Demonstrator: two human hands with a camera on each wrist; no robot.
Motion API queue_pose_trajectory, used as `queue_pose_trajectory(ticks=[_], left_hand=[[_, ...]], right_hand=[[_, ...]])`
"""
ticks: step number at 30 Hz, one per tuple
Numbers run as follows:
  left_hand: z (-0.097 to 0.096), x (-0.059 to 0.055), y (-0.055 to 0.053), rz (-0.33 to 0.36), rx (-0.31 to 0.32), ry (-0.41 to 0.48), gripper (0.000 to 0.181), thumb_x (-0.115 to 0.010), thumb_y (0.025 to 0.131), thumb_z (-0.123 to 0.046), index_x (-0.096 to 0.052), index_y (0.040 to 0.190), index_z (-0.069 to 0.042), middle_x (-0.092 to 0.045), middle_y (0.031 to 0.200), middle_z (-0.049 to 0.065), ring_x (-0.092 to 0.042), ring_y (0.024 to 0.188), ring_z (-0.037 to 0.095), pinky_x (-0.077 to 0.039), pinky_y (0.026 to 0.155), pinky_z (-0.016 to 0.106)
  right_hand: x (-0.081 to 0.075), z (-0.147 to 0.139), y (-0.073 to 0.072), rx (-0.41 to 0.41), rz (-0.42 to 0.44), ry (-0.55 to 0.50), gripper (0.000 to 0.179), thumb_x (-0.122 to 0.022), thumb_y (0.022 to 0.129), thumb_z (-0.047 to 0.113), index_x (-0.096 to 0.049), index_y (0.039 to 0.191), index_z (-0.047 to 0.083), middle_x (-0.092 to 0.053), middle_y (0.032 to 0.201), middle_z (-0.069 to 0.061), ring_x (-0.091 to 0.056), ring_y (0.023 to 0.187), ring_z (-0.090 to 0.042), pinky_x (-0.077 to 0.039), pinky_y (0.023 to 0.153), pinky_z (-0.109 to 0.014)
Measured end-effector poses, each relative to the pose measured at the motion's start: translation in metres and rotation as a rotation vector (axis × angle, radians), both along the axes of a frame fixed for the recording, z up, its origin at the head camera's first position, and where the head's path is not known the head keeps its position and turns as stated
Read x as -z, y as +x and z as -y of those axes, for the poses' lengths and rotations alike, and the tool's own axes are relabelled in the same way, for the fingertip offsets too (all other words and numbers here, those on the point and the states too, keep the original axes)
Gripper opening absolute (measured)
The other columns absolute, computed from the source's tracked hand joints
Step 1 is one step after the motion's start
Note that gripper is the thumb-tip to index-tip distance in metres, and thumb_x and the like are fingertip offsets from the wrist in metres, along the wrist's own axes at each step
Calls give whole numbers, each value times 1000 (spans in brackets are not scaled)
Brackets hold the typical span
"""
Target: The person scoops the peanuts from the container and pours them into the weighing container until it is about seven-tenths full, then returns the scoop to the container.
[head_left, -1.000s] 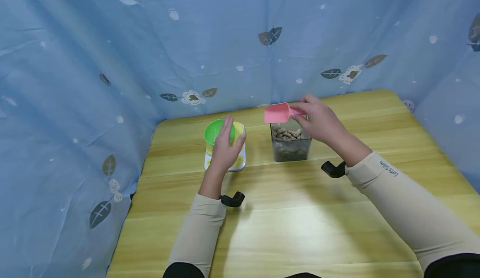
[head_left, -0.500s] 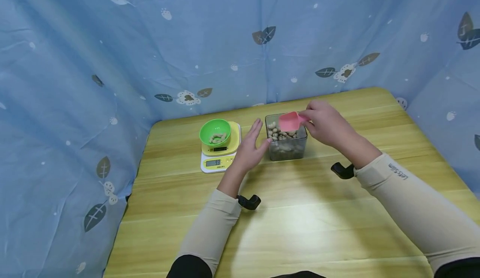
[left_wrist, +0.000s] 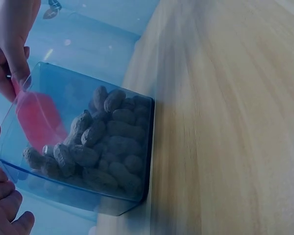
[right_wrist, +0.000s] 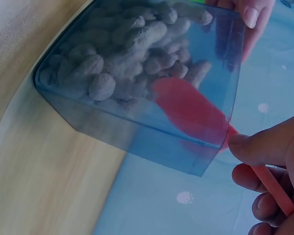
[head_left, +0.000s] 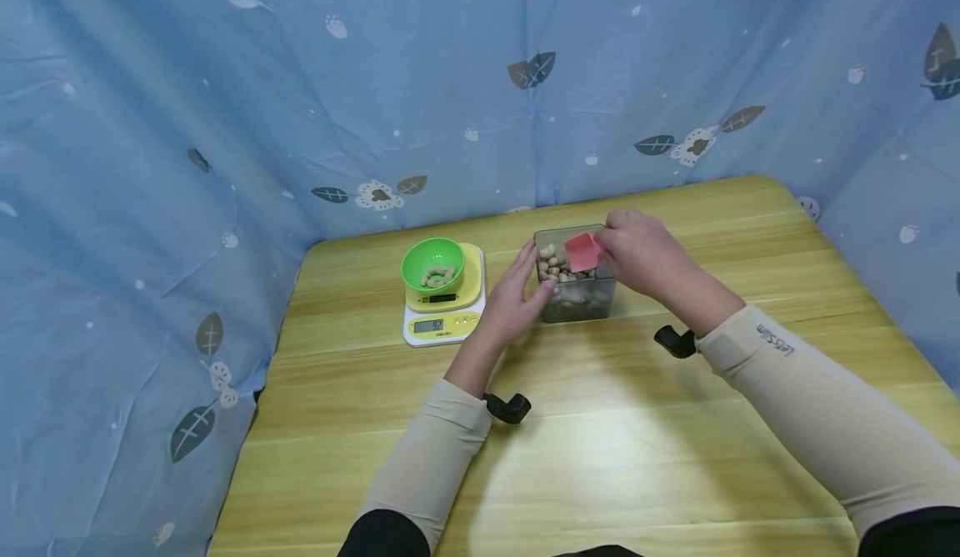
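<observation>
My right hand (head_left: 643, 258) pinches the handle of a pink scoop (head_left: 582, 252) between thumb and fingers. The scoop's blade (right_wrist: 188, 107) is down inside a clear grey plastic container (head_left: 577, 311), its front edge among unshelled peanuts (left_wrist: 120, 142). Alongside the container's left wall lies my left hand (head_left: 512, 300), fingers extended and thumb near the front corner, touching the side. Left of that hand, a green bowl (head_left: 433, 254) with a few peanuts (head_left: 438, 277) sits on a yellow and white kitchen scale (head_left: 472, 290), whose display is lit.
All of this stands toward the back of a wood-grain table (head_left: 600, 457). A blue patterned curtain (head_left: 450, 82) hangs right behind the table's far edge and along the left side. A black wrist camera (head_left: 508, 408) sticks out from my left wrist.
My left hand has moved right from the bowl to the container's side, uncovering the bowl and scale. My right hand has lowered the scoop from above the container into the peanuts.
</observation>
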State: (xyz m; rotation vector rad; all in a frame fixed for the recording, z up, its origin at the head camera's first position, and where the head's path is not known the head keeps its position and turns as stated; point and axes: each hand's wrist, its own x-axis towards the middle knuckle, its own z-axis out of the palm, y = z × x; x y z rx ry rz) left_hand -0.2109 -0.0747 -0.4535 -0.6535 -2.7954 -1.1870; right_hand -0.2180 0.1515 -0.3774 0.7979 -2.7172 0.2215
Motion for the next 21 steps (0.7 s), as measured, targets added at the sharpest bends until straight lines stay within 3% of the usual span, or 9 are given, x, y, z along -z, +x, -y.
queue_pose_trajectory(ticks=[5,12,17,21], left_hand=[[1,1,0,-3,10,-22,68,-39,96,-52,-22,151,-17,-4,155,-22,-23,142,17,-25,115,38],[-1,0,0,-9,-2,-22,64,-45,97,-43,-23,151,-17,-6,155,-19,-22,142,16,-24,115,37],[-2,0,2,-9,-18,-29,64,-44,97,-44,-22,151,-17,-5,155,-21,-23,142,16,-25,115,36],[-2,0,2,-7,-18,-27,66,-43,97,-47,-22,151,-16,-5,155,-21,-23,142,17,-24,115,38]], right_hand=[[5,2,-3,-43,-72,9,10,-68,79,1,-72,88,5,-59,79,-9,-49,69,-26,-44,57,-38],[13,3,-5,-126,-182,42,24,-67,73,-10,-73,91,5,-64,82,-11,-49,69,-27,-44,55,-36],[15,0,-6,-137,-144,10,20,-68,75,-8,-73,90,4,-62,79,-10,-45,67,-25,-39,54,-33],[15,2,-5,-50,-72,-3,6,-69,79,1,-71,84,3,-58,72,-9,-43,63,-25,-36,55,-34]])
